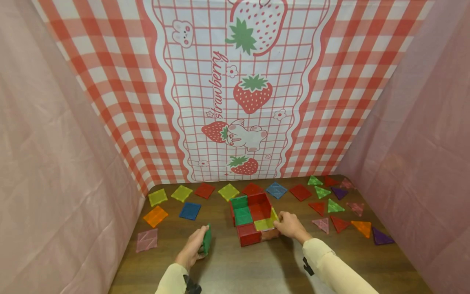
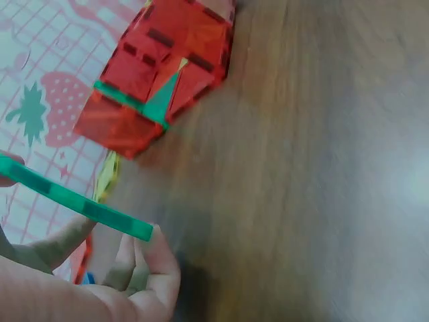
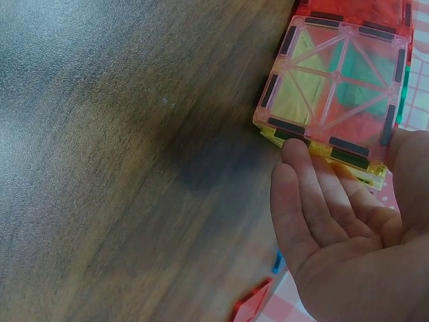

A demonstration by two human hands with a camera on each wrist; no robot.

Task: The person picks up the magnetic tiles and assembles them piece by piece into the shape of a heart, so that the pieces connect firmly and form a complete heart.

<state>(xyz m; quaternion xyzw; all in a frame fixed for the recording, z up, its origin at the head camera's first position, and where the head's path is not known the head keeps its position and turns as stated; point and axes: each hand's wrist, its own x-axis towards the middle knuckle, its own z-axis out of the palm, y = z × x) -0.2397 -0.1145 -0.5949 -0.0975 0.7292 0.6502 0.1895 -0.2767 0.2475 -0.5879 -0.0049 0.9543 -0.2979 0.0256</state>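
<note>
In the head view, a low box of translucent magnetic tiles stands mid-table, with a red tile [image 1: 249, 234] and a pink tile [image 3: 335, 77] along its front. Green tiles [image 1: 243, 215] are at its left and a yellow tile [image 1: 273, 216] forms its right side. My right hand [image 1: 291, 225] pinches that yellow tile by the front right corner; in the right wrist view its fingers lie along the outer face, the thumb tip hidden. Left of the box, apart from it, my left hand [image 1: 192, 245] holds a green square tile [image 2: 74, 198] upright by its edges.
Square tiles lie along the back and left, including a blue tile [image 1: 189, 210], an orange tile [image 1: 156, 216] and a pink tile [image 1: 147, 240]. Several triangles, such as a purple triangle [image 1: 382, 236], are spread at the right. A strawberry-print cloth [image 1: 253, 94] hangs behind the table.
</note>
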